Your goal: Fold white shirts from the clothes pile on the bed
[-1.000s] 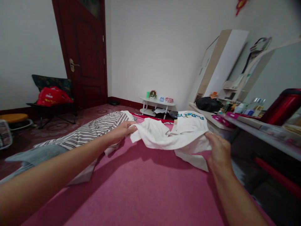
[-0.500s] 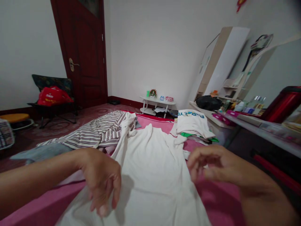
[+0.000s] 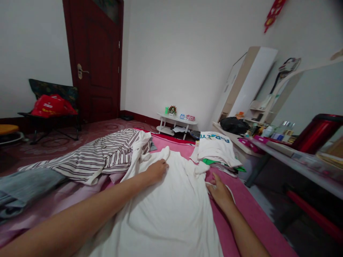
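Observation:
A white long-sleeved shirt [image 3: 171, 210] lies spread out on a pink bed cover [image 3: 222, 228], its collar end away from me. Just below the collar, my left hand [image 3: 158, 171] is closed on the cloth, fingers curled under and partly hidden. Off the shirt's right side, my right hand [image 3: 222, 194] has its thumb and fingers around the end of the right sleeve, with white cloth showing on both sides of the hand. The left sleeve [image 3: 136, 146] is bunched near the shoulder.
A striped garment [image 3: 88, 157] and a grey-blue garment [image 3: 29, 189] lie to the left. Folded clothes [image 3: 218, 148] are stacked at the far right. A dressing table [image 3: 284, 155] crowded with bottles runs along the right, and a low white table [image 3: 177, 119] stands beyond the bed.
Both hands have reached forward: the left from the lower shirt up to near the collar, the right down to the right sleeve's end. The view has shifted slightly.

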A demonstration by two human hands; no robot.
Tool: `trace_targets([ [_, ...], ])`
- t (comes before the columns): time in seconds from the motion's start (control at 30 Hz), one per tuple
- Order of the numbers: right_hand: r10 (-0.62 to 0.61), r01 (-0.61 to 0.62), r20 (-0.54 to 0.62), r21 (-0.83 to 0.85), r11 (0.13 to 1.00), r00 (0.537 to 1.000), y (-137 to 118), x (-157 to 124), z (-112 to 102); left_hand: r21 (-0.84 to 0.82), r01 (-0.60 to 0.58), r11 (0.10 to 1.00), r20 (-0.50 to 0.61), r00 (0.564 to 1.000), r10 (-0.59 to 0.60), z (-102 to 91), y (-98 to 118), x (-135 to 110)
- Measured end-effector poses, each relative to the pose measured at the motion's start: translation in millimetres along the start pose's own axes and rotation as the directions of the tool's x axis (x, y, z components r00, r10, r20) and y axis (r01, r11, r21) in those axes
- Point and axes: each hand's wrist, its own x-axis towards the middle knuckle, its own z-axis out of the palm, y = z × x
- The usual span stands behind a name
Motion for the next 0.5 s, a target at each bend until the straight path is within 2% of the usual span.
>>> trace_targets([
  [0.1, -0.019, 0.026, 0.050, -0.145, 0.989, 0.999, -10, -4, -1, -0.021, -0.013, 1.000, -0.100, 0.995, 0.011, 11.8, -11, -3],
  [0.17, -0.030, 0.043, 0.075, -0.171, 0.984, 0.997, -16, -6, -1, -0.041, -0.038, 0.998, -0.135, 0.990, 0.032, 15.5, -14, -6],
  [0.23, -0.019, 0.019, 0.003, -0.064, 0.998, 1.000, -16, -4, -5, -0.055, -0.051, 0.997, -0.137, 0.990, 0.043, 16.8, -15, -7],
  [0.27, 0.033, -0.028, -0.088, 0.056, 0.998, 0.996, -13, -2, -8, -0.059, -0.053, 0.997, -0.138, 0.989, 0.045, 16.7, -15, -8],
  [0.3, 0.130, -0.084, -0.202, 0.223, 0.971, 0.971, -8, 1, -13, -0.063, -0.053, 0.997, -0.135, 0.990, 0.044, 16.1, -16, -8],
  [0.33, 0.276, -0.132, -0.309, 0.414, 0.901, 0.910, -1, 4, -18, -0.067, -0.048, 0.997, -0.133, 0.990, 0.039, 15.3, -16, -8],
  [0.37, 0.443, -0.152, -0.376, 0.598, 0.787, 0.814, 6, 7, -23, -0.071, -0.042, 0.997, -0.130, 0.991, 0.033, 14.3, -16, -8],
  [0.4, 0.587, -0.134, -0.392, 0.742, 0.657, 0.708, 13, 10, -29, -0.074, -0.035, 0.997, -0.127, 0.992, 0.025, 13.3, -16, -7],
  [0.43, 0.680, -0.093, -0.375, 0.833, 0.546, 0.630, 19, 12, -33, -0.077, -0.030, 0.997, -0.128, 0.992, 0.019, 12.4, -16, -7],
  [0.47, 0.721, -0.055, -0.359, 0.875, 0.481, 0.593, 23, 13, -36, -0.081, -0.027, 0.996, -0.131, 0.991, 0.017, 11.7, -16, -7],
  [0.5, 0.721, -0.040, -0.359, 0.881, 0.472, 0.593, 24, 13, -38, -0.084, -0.027, 0.996, -0.138, 0.990, 0.015, 11.3, -15, -6],
])
